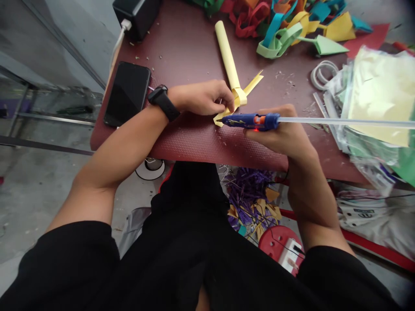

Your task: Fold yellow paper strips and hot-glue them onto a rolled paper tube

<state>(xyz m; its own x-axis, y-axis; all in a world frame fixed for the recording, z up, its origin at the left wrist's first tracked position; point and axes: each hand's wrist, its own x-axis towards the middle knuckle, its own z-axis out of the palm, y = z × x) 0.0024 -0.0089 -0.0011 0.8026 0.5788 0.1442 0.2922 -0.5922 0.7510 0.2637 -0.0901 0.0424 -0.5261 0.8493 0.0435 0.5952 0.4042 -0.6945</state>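
Note:
A yellow paper roll (228, 56) lies on the dark red table (188, 52), its near end split into folded strips (240, 97). My left hand (202, 97), with a black watch on the wrist, pinches those strips with closed fingers. My right hand (283, 134) grips a blue glue gun (251, 121) held level, its nozzle touching the lowest yellow strip. A long clear glue stick (343, 122) sticks out of the gun's back toward the right.
A black phone (127, 93) lies at the table's left edge, a black box (138, 15) with a white cable behind it. Coloured paper strips (282, 26) pile at the back, plastic bags of paper (376, 95) at right. Purple scraps (249, 190) lie on the floor.

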